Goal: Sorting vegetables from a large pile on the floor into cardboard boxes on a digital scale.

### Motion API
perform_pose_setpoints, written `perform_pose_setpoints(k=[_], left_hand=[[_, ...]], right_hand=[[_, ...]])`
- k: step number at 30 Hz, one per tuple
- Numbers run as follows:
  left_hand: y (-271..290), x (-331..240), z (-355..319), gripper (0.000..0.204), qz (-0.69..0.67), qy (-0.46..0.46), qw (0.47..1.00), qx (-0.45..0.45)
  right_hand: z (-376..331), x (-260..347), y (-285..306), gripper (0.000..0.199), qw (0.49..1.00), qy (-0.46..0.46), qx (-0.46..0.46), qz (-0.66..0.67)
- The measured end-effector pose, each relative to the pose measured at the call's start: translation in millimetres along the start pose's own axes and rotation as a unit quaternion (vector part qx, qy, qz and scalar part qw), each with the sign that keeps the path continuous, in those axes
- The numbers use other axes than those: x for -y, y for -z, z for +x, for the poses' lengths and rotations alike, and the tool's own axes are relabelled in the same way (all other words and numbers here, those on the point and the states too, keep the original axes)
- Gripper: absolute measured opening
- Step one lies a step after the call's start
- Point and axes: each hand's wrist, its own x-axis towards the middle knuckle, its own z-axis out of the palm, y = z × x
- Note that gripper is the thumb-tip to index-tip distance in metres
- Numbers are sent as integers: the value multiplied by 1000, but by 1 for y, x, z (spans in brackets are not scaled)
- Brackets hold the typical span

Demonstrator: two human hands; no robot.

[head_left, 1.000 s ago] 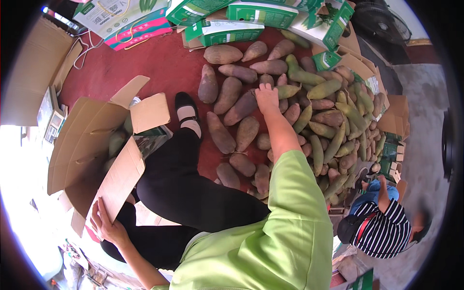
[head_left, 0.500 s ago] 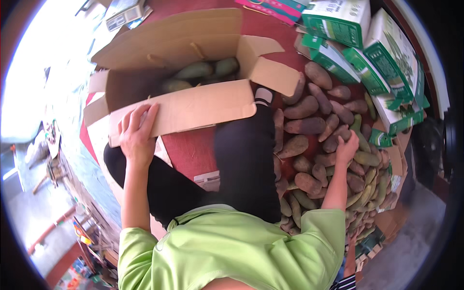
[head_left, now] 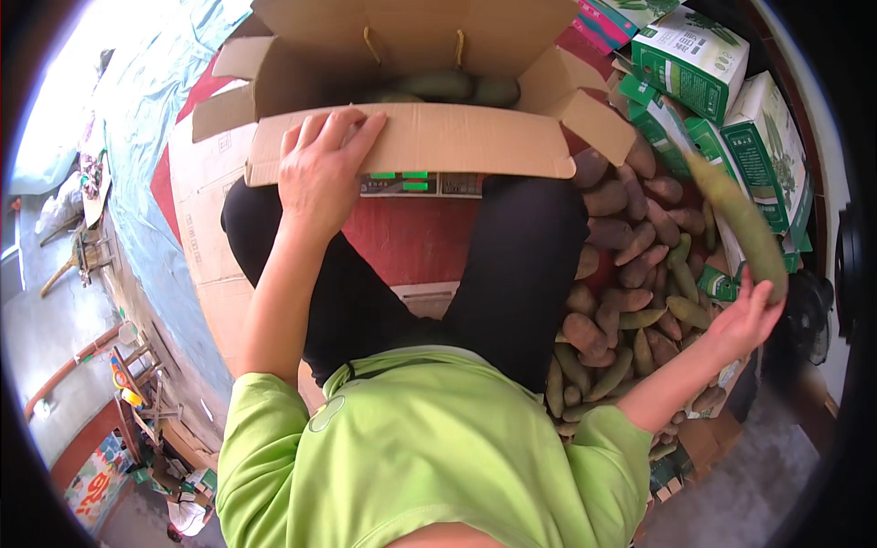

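In front of me an open cardboard box (head_left: 411, 137) has its flaps folded out. Dark green, elongated vegetables (head_left: 438, 87) lie inside, partly hidden by the near flap. My left hand (head_left: 320, 169) grips the left part of that flap, fingers over its edge. Out to the right, my right hand (head_left: 744, 315) holds the lower end of a long, yellow-green gourd-like vegetable (head_left: 742, 215), which is raised and tilted. Below and left of this hand spreads a heap of brownish-purple tubers (head_left: 607, 196) and curved green vegetables (head_left: 612, 374).
A scale with a lit green display (head_left: 416, 183) shows under the box's near flap. White-and-green cartons (head_left: 690, 59) are stacked at the far right. Flattened cardboard (head_left: 215, 219) and pale blue sheeting (head_left: 146, 183) lie left. A dark fan (head_left: 808, 315) stands beyond my right hand.
My right hand has left the heap, moving right, and now holds up the long yellow-green vegetable. My left hand stays on the flap. The view has shifted, showing the scale's display.
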Motion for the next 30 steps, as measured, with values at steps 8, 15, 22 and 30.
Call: perform_pose_setpoints(k=[8,15,22,30], left_hand=[[-10,5,1,40,9,-15,999,-35],[-3,-3,0,54,25,10,1000,-6],[11,-3,4,32,-7,-23,1000,9],[1,0,-3,56,32,7,999,0]], right_hand=[[-13,40,-143,26,953,-19,200,229],[-74,28,-269,57,896,-109,386,192],[-77,22,-229,36,946,14,322,41],[-119,-112,-88,25,952,-242,176,-64]])
